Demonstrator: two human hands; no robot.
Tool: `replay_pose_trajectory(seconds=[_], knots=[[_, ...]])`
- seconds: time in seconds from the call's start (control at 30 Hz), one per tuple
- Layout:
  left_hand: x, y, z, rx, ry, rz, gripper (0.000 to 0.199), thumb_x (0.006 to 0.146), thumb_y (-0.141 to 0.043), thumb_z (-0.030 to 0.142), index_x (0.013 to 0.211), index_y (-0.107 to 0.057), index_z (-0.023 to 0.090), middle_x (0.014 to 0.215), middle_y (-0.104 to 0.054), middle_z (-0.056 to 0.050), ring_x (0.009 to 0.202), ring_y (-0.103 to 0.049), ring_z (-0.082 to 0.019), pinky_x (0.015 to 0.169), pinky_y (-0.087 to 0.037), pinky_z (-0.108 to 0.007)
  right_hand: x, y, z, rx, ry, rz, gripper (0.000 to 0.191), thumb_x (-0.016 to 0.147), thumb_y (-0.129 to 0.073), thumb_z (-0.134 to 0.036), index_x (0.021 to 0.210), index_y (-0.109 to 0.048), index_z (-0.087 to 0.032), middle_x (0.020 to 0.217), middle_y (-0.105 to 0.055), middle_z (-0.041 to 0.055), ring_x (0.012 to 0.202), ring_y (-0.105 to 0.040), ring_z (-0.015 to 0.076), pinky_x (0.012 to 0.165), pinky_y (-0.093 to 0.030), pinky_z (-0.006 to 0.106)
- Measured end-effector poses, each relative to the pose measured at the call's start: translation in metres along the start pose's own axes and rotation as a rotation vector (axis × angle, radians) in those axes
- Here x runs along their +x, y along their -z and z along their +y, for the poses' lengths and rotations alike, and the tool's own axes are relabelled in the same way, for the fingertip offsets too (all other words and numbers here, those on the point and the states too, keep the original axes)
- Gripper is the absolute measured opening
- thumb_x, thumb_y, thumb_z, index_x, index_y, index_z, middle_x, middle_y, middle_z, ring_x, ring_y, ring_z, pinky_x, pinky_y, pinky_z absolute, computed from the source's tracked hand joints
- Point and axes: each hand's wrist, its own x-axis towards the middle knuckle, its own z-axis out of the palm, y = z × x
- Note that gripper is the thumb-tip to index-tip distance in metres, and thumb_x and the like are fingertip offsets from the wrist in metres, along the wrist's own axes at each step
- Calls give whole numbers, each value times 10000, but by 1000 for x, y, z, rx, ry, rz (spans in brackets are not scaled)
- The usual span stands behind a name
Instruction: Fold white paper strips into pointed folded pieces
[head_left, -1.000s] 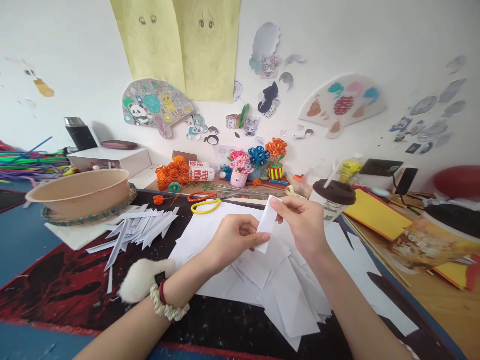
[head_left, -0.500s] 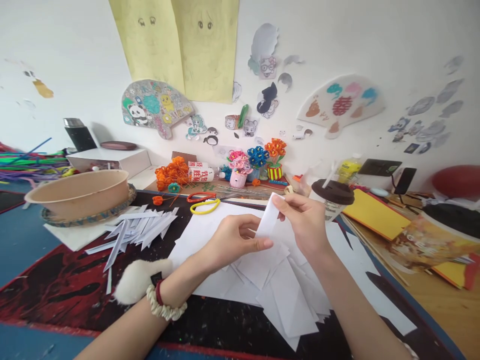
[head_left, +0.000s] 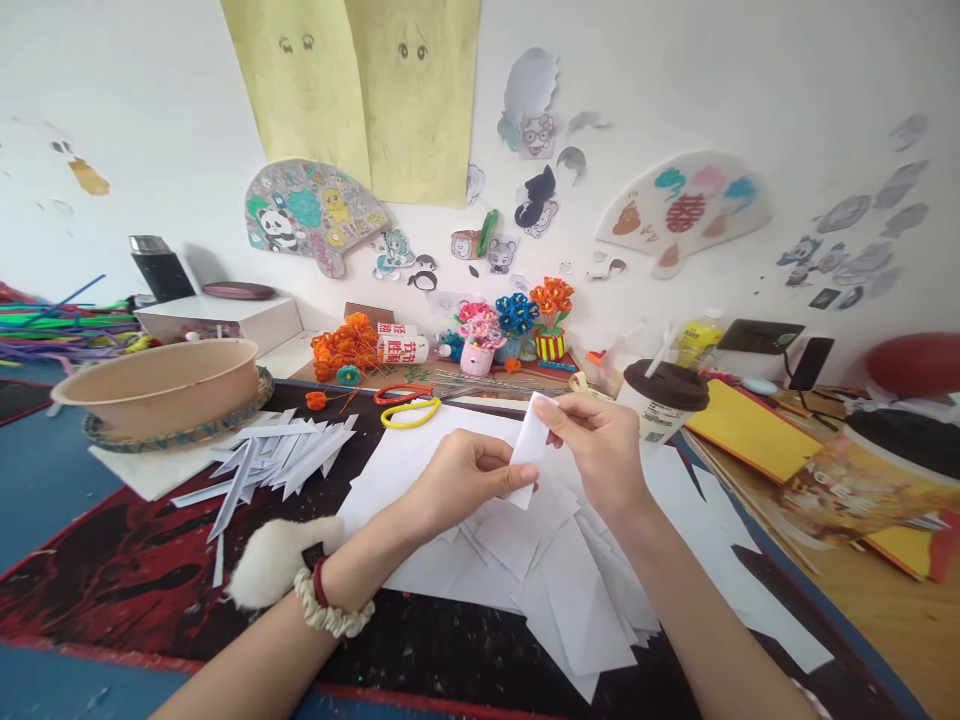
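Note:
A narrow folded strip of white paper (head_left: 529, 440) is held tilted between both hands. My left hand (head_left: 472, 475) pinches its lower part, thumb in front and fingers behind. At the upper end, my right hand (head_left: 592, 440) grips it between thumb and fingertips. Under the hands lies a loose pile of white paper pieces (head_left: 577, 600) on larger white sheets (head_left: 420, 470). To the left is a heap of thin folded paper strips (head_left: 292, 455). Scissors with red and yellow handles (head_left: 409, 412) rest just beyond the sheets.
A beige basin (head_left: 161, 385) stands on the left, with a fluffy white object (head_left: 274, 560) near my left forearm. Handmade flowers (head_left: 480, 335) line the back. Two lidded cups (head_left: 664, 395) are at the right, close to yellow paper (head_left: 757, 425).
The strip and my right hand have shifted slightly left and down. My left thumb now presses on the strip's front face, and its lower end shows below the thumb.

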Motion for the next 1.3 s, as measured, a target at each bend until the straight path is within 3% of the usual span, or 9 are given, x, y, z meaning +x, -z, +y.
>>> replay_pose_trajectory(seconds=[0.07,0.27,0.4,0.53,0.77,0.93,1.03,1.3], knots=[[1,1,1,-28,-14,-1,378,770,-673,500,793,-713,124,704,-667,-48,598,-547,-128,544,-399,-224,0,0,-1,-5,-3,-8,206,743,-751,-345,635,-700,-178,564,-611,5,510,-515,124,475,-429,246],[2,-1,-1,-27,-74,186,377,795,-647,465,618,-597,136,565,-548,-1,526,-470,-100,481,-350,-203,-1,-2,-2,-20,-14,-57,235,757,-739,-350,611,-678,-176,524,-566,-11,501,-493,119,489,-398,254],[1,1,3,27,-93,160,411,811,-623,476,591,-566,133,537,-505,17,495,-418,-77,451,-282,-191,-2,-2,-2,-6,-22,-61,236,760,-738,-344,606,-672,-176,524,-561,-17,506,-497,117,497,-400,253],[1,3,7,1,-127,120,390,841,-582,479,679,-593,124,611,-524,5,547,-472,-93,506,-362,-205,-3,-4,-4,12,-36,-78,235,756,-734,-353,607,-670,-182,533,-574,-17,501,-503,118,491,-416,253],[2,1,3,108,-221,233,381,872,-569,422,612,-514,149,556,-452,29,518,-418,-89,485,-317,-209,-5,-8,-3,19,-47,-101,224,751,-737,-360,625,-686,-183,566,-601,3,522,-516,130,505,-444,265],[3,3,4,139,-209,189,405,907,-499,456,666,-570,138,571,-487,18,534,-447,-99,500,-325,-214,-6,-8,-4,4,-42,-100,228,763,-723,-365,628,-684,-185,561,-596,1,521,-517,132,508,-446,264],[2,2,5,158,-221,222,392,905,-505,458,691,-582,139,603,-509,14,553,-458,-101,515,-342,-216,-6,-8,-5,-4,-37,-108,237,756,-727,-372,619,-678,-185,556,-590,-1,520,-517,134,507,-447,265],[1,1,9,168,-256,222,386,909,-518,366,589,-479,153,553,-442,40,528,-398,-83,498,-294,-213,-7,-6,-4,-21,-39,-135,207,735,-752,-345,614,-685,-191,589,-590,-3,580,-509,137,545,-439,257]])
